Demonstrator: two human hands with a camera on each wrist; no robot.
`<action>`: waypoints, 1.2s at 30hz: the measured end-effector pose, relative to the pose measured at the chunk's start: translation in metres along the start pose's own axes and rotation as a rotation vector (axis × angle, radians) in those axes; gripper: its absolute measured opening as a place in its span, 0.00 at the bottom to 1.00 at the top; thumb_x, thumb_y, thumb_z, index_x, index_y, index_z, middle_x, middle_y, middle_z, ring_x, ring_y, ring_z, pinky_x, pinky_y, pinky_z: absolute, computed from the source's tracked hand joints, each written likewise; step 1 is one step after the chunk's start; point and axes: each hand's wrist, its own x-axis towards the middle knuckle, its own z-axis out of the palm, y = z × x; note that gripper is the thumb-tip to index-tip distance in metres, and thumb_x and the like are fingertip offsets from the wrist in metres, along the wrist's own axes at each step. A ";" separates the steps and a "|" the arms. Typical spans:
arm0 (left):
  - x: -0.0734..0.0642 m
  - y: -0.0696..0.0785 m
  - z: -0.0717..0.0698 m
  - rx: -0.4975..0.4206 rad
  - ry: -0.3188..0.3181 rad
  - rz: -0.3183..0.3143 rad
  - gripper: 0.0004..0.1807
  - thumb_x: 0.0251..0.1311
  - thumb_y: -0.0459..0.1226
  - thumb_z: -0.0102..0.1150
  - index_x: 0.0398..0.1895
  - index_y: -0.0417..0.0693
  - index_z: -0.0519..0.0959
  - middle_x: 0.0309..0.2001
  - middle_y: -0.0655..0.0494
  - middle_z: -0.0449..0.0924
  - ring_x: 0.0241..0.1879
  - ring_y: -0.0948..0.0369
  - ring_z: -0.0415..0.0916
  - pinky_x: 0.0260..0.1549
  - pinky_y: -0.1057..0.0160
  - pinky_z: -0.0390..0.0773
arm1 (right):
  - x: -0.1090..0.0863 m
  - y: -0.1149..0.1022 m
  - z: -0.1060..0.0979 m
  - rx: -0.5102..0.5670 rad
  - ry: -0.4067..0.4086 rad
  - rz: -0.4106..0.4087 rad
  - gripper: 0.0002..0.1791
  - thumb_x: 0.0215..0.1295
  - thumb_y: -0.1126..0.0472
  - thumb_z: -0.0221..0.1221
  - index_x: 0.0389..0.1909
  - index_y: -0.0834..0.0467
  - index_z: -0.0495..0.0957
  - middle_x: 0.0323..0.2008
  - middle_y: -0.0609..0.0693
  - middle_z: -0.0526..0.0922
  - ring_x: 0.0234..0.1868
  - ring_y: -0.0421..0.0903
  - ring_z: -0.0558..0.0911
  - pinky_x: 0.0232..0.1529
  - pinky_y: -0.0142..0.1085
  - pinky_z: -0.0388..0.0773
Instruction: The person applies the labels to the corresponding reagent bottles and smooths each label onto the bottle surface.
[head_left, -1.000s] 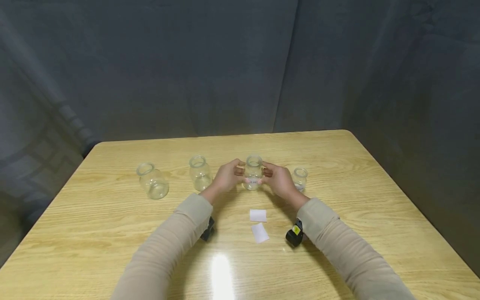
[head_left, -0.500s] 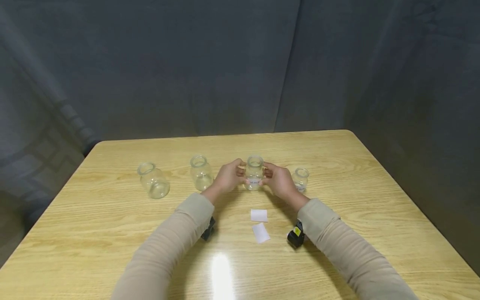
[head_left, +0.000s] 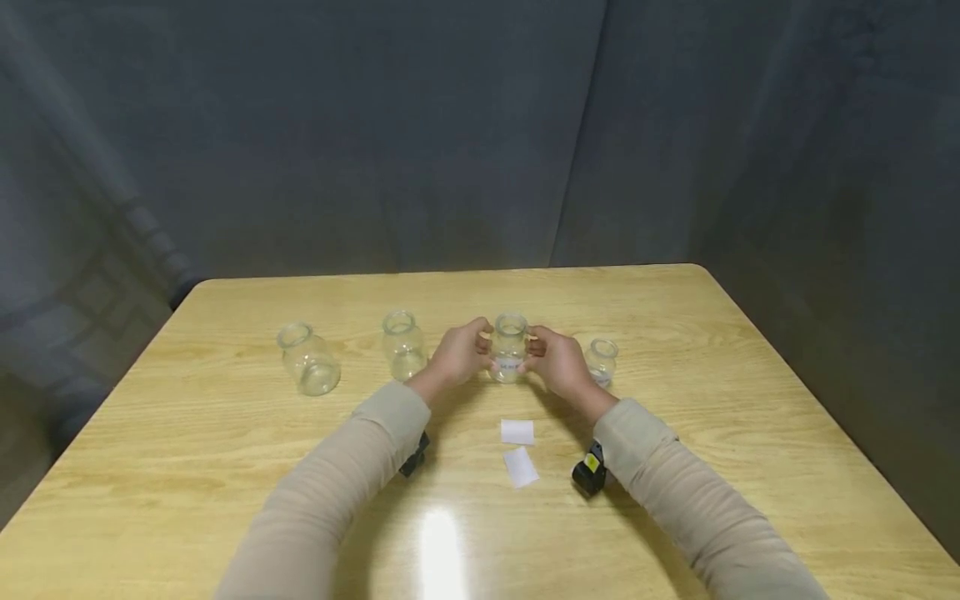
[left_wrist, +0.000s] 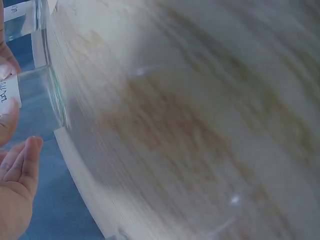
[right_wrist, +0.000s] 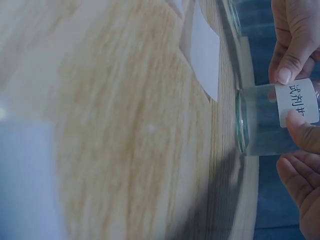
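A clear glass jar [head_left: 510, 328] stands upright toward the back of the table, held between both hands. My left hand [head_left: 459, 352] grips its left side and my right hand [head_left: 560, 362] its right side. Across the jar's front, a white label [right_wrist: 295, 102] with handwritten characters sits under both thumbs, as the right wrist view shows. The left wrist view has the same jar [left_wrist: 40, 97] at the left edge, its base close to the tabletop. Fingers behind the glass are partly hidden.
Right of the hands is a smaller labelled jar [head_left: 602, 358], partly behind the wrist. To the left stand two more glass jars, one near [head_left: 405, 337] and one farther off [head_left: 309, 362]. Two white paper slips, an upper slip [head_left: 517, 432] and a lower slip [head_left: 521, 467], lie in front on the table [head_left: 187, 467].
The label shows more plainly between the thumbs than a second ago. Both hands keep their hold on the jar, which stays in place; the head view shifts slightly.
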 end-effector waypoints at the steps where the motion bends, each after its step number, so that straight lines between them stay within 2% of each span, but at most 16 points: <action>1: 0.000 -0.001 0.000 -0.014 0.000 0.003 0.28 0.39 0.31 0.65 0.48 0.41 0.67 0.42 0.43 0.75 0.42 0.54 0.74 0.38 0.63 0.74 | 0.001 0.000 0.000 0.003 -0.004 0.004 0.32 0.43 0.68 0.64 0.53 0.66 0.65 0.43 0.62 0.75 0.44 0.53 0.75 0.41 0.37 0.73; 7: 0.001 -0.007 0.005 -0.095 -0.024 -0.009 0.29 0.41 0.30 0.64 0.50 0.40 0.65 0.44 0.43 0.73 0.42 0.53 0.72 0.40 0.63 0.73 | -0.001 0.003 0.002 0.005 -0.028 0.051 0.34 0.44 0.66 0.64 0.55 0.64 0.64 0.46 0.61 0.74 0.46 0.52 0.74 0.44 0.38 0.72; 9: 0.000 -0.009 0.006 -0.115 -0.027 -0.032 0.30 0.40 0.29 0.64 0.50 0.40 0.65 0.44 0.44 0.73 0.43 0.54 0.72 0.40 0.63 0.73 | -0.001 0.005 0.003 0.022 -0.039 0.058 0.32 0.45 0.66 0.64 0.54 0.64 0.64 0.46 0.61 0.74 0.47 0.53 0.74 0.44 0.39 0.72; 16: -0.004 -0.011 0.006 -0.160 -0.013 -0.068 0.34 0.41 0.30 0.64 0.55 0.41 0.62 0.48 0.43 0.70 0.45 0.53 0.71 0.42 0.61 0.72 | -0.002 0.006 0.002 0.109 -0.054 0.092 0.27 0.48 0.67 0.61 0.51 0.67 0.65 0.47 0.62 0.72 0.49 0.55 0.71 0.46 0.39 0.70; 22: -0.012 -0.013 0.001 -0.196 0.019 -0.126 0.35 0.43 0.34 0.64 0.56 0.41 0.60 0.49 0.44 0.69 0.46 0.51 0.70 0.42 0.59 0.72 | -0.010 0.005 -0.005 0.077 -0.056 0.085 0.24 0.51 0.64 0.60 0.49 0.67 0.67 0.44 0.61 0.73 0.46 0.54 0.73 0.45 0.40 0.71; 30: -0.029 -0.010 -0.005 -0.253 0.007 -0.097 0.30 0.45 0.32 0.62 0.53 0.37 0.62 0.44 0.45 0.71 0.43 0.52 0.71 0.40 0.61 0.73 | -0.026 0.000 -0.019 0.053 -0.091 0.063 0.23 0.53 0.61 0.59 0.49 0.66 0.68 0.43 0.58 0.75 0.44 0.51 0.74 0.43 0.40 0.72; 36: -0.043 -0.004 0.000 -0.289 -0.069 -0.048 0.27 0.47 0.33 0.61 0.51 0.37 0.64 0.44 0.43 0.71 0.41 0.54 0.71 0.38 0.63 0.73 | -0.040 -0.001 -0.028 0.042 -0.116 0.055 0.22 0.53 0.61 0.58 0.48 0.67 0.69 0.41 0.57 0.75 0.42 0.51 0.74 0.42 0.40 0.72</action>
